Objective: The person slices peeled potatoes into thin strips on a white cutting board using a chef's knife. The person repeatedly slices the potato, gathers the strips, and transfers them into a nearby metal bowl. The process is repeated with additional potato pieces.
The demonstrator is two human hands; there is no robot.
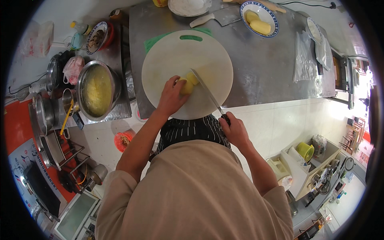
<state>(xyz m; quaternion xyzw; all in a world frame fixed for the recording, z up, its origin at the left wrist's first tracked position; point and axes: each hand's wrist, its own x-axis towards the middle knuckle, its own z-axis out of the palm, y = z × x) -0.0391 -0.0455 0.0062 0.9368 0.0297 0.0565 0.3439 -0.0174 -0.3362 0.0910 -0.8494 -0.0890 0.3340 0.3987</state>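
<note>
A round white cutting board (160,60) lies at the near edge of the steel table, a green cloth (149,43) showing from under it. On it my left hand (172,97) is closed over a peeled yellow potato (186,87), fingers curled on its left side. A smaller potato piece (193,78) sits just beyond, against the blade. My right hand (235,129) grips the black handle of a long knife (208,91) near the board's lower right edge. The blade slants up and left, its tip beside the potato piece.
A blue-rimmed bowl (277,29) with peeled potatoes stands back right. Beside it lies a cleaver (227,17), next to a white dish (190,7). Plastic bags (304,60) hang over the right side. Left stands a steel basin (115,92) of yellowish contents; below, a red basket (122,142).
</note>
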